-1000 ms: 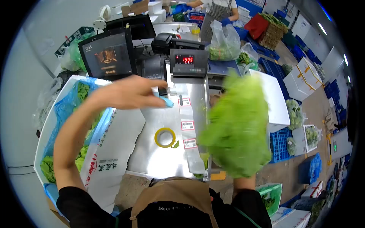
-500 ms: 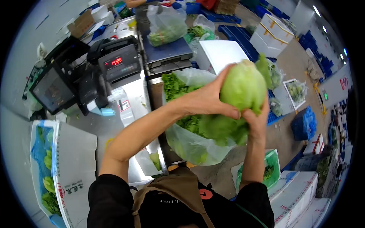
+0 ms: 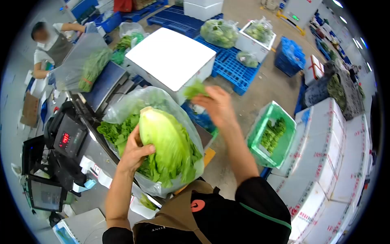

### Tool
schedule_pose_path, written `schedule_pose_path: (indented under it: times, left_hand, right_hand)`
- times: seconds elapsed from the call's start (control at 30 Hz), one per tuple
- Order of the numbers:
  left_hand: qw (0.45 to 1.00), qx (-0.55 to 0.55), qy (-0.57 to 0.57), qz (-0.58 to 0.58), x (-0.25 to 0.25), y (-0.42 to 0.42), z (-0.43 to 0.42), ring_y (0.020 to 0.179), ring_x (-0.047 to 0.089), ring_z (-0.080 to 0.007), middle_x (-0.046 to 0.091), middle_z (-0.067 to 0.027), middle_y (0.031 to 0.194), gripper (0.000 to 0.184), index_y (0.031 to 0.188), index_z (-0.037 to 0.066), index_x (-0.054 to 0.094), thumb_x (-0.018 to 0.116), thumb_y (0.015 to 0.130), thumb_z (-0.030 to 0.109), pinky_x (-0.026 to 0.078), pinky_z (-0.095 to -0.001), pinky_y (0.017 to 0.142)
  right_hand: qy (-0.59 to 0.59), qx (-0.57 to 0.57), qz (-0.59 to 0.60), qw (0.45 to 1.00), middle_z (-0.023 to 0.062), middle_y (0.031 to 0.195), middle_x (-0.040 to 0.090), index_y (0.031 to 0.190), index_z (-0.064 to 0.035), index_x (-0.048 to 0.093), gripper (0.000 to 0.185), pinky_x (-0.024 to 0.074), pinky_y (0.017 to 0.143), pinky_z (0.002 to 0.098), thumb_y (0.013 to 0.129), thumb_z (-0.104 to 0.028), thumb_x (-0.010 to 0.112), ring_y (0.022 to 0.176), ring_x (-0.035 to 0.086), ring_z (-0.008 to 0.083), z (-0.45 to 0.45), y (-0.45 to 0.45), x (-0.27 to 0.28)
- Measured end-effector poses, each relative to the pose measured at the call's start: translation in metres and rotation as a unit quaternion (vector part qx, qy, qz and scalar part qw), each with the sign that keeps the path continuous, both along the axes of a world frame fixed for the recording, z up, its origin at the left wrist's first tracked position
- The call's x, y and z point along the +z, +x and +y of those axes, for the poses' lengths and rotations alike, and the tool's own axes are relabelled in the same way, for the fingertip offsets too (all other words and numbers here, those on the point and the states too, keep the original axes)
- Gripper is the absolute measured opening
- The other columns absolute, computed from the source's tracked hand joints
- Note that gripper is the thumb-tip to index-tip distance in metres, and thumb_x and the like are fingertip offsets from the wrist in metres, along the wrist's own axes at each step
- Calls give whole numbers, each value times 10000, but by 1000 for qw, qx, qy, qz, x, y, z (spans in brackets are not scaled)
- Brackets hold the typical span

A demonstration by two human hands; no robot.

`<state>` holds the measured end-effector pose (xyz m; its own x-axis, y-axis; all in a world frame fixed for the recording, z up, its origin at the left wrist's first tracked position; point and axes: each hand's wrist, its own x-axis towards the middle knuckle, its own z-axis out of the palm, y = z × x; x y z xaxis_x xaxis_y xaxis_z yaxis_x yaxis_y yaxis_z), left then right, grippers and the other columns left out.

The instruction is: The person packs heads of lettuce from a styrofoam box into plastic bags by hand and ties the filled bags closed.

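My left hand grips the side of a pale green head of lettuce, thumb resting across its front. The cut base points away from me, and the leafy end lies toward my apron. Beneath it is a clear plastic bag with more leafy lettuce inside, seen to the left of the head. My right hand is off to the right, slightly blurred, with a loose lettuce leaf pinched at its fingertips in front of a white foam box.
A green-lined crate with leaves inside stands on the floor to the right, beside stacked white boxes. On the left are a scale display and a metal counter. Across the counter, a co-worker handles a bag of greens.
My right hand has left the lettuce and moved away with a leaf. The left hand has lowered the head over the bag. My view has turned right, bringing the crate closer to centre.
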<state>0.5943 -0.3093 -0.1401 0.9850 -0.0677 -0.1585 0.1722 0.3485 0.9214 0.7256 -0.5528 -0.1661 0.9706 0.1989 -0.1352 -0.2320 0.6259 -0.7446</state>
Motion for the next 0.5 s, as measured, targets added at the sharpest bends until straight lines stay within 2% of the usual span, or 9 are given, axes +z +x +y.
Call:
schedule_pose_path:
  times: [0.03, 0.13, 0.17, 0.23, 0.27, 0.33, 0.4, 0.43, 0.5]
  left_hand:
    - [999, 27, -23, 15, 3, -2, 10, 1110, 562, -245, 537, -140, 1254, 914, 1373, -28, 350, 821, 609, 148, 450, -368, 968]
    - [987, 101, -96, 76, 8, -13, 49, 1084, 591, -272, 536, -191, 1255, 820, 1359, -33, 360, 738, 659, 162, 495, -393, 932]
    - [987, 94, -133, -8, -21, -21, 81, 1138, 547, -354, 492, -214, 1318, 560, 1371, 8, 383, 522, 885, 249, 457, -474, 974]
    - [975, 181, -124, -27, -17, -24, 106, 1134, 550, -333, 502, -204, 1309, 565, 1364, 2, 392, 536, 880, 256, 455, -451, 972]
    - [969, 222, -104, -38, -9, -25, 114, 1131, 552, -323, 507, -199, 1304, 568, 1360, -1, 396, 543, 878, 259, 455, -440, 972]
    - [958, 273, -45, -71, 10, -25, 126, 1127, 555, -303, 516, -189, 1295, 573, 1353, -7, 405, 558, 873, 266, 453, -417, 971]
    - [952, 291, 30, -94, 36, -23, 129, 1123, 559, -283, 526, -179, 1286, 579, 1345, -13, 414, 572, 867, 273, 452, -394, 969]
    - [951, 284, 69, -100, 50, -20, 127, 1121, 560, -273, 531, -174, 1281, 582, 1342, -16, 419, 579, 865, 277, 451, -382, 969]
    - [959, 230, 150, -73, 74, -6, 115, 1117, 564, -252, 541, -164, 1272, 588, 1334, -22, 427, 593, 860, 284, 450, -360, 968]
  right_hand:
    - [-58, -58, -26, 996, 160, 885, 628, 1005, 70, 566, 258, 532, 756, 386, 868, -141, 621, 780, 649, 255, -18, 6, -6]
    - [-192, -151, -63, 968, 129, 823, 633, 913, 46, 598, 186, 520, 723, 326, 878, -136, 608, 730, 638, 199, -65, 40, -37]
    - [-215, -154, -61, 962, 116, 803, 634, 882, 37, 604, 173, 514, 723, 313, 878, -136, 606, 713, 633, 182, -73, 55, -54]
    - [-305, -103, -12, 947, 147, 900, 640, 1019, 55, 581, 292, 505, 766, 362, 861, -183, 644, 802, 637, 236, -78, 81, -89]
    - [-462, -81, -93, 878, 173, 968, 627, 1092, 60, 546, 375, 496, 798, 379, 852, -205, 657, 870, 624, 267, -64, 81, -98]
    - [-711, -53, -268, 648, 225, 1103, 601, 1237, 71, 476, 556, 478, 861, 414, 834, -250, 684, 1004, 600, 331, -37, 69, -105]
    - [-591, 28, -333, 734, 285, 1286, 484, 1393, 48, 296, 844, 433, 948, 438, 787, -359, 720, 1164, 505, 397, 8, 45, -89]
    - [-586, 145, -266, 752, 287, 1347, 433, 1421, 21, 259, 942, 407, 990, 439, 744, -426, 738, 1210, 476, 402, 32, 29, -72]
    - [-644, 150, -353, 662, 256, 1187, 560, 1385, -30, 357, 810, 488, 846, 453, 756, -381, 726, 1010, 594, 399, 68, -1, -72]
